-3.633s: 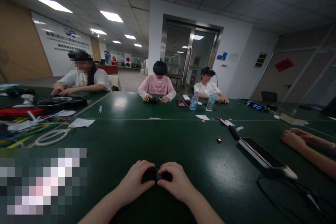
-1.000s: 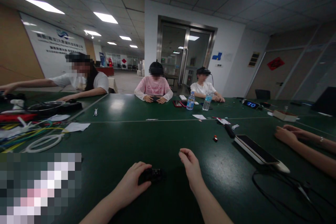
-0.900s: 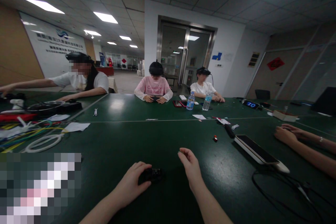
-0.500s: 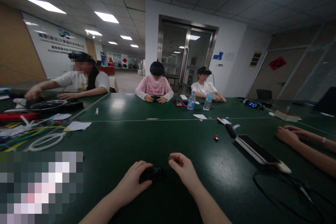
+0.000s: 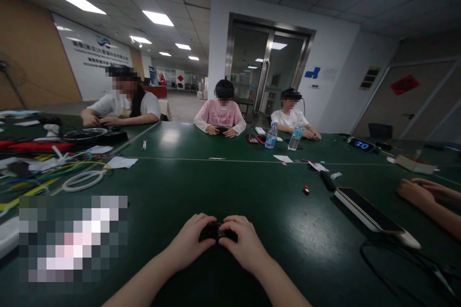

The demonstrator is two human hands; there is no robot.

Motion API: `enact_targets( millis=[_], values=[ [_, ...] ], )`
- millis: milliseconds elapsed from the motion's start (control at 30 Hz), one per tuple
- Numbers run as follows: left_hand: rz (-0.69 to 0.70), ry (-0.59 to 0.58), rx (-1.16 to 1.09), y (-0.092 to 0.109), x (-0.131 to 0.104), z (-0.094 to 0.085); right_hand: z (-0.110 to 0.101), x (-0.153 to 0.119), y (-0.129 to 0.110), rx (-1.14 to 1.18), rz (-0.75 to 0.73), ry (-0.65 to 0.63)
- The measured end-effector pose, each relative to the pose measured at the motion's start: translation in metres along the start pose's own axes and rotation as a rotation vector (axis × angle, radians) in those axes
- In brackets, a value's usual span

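A small black object (image 5: 217, 231), dark and boxy, sits low over the green table in front of me. Its exact kind does not show. My left hand (image 5: 192, 239) closes around its left end, thumb below and fingers above. From the other side my right hand (image 5: 242, 239) grips the right end in the same way. The fingertips of both hands nearly meet at the object's middle, and much of it is hidden by them.
Cables (image 5: 82, 181) and papers (image 5: 121, 162) lie at left. A small red item (image 5: 306, 190), a white-edged device (image 5: 370, 212) and a black cord (image 5: 370, 268) lie at right. Bottles (image 5: 295, 137) stand farther back. Several people sit around; a neighbour's hands (image 5: 418, 192) rest at right.
My right hand, pinching something small and apart before, has moved left onto the black object. My left hand keeps its hold. The view has turned slightly left.
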State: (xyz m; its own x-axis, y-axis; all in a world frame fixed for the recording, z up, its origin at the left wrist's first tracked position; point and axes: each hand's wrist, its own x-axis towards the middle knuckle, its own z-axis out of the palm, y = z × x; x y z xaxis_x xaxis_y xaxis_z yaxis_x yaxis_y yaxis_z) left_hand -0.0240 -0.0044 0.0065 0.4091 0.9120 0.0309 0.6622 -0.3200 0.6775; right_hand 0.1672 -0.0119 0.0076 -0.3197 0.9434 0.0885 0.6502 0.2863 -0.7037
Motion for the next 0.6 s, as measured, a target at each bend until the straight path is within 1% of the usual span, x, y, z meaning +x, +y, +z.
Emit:
enact_targets(
  millis=[400,600],
  values=[
    [0.042,0.026,0.034,-0.0035,0.0017,0.0024,0.0023,-0.0004,-0.0032,-0.046,-0.032,0.014],
    [0.034,0.019,0.034,-0.0042,0.0003,0.0027,-0.0046,-0.0010,0.0028,0.032,-0.030,-0.027]
  ],
)
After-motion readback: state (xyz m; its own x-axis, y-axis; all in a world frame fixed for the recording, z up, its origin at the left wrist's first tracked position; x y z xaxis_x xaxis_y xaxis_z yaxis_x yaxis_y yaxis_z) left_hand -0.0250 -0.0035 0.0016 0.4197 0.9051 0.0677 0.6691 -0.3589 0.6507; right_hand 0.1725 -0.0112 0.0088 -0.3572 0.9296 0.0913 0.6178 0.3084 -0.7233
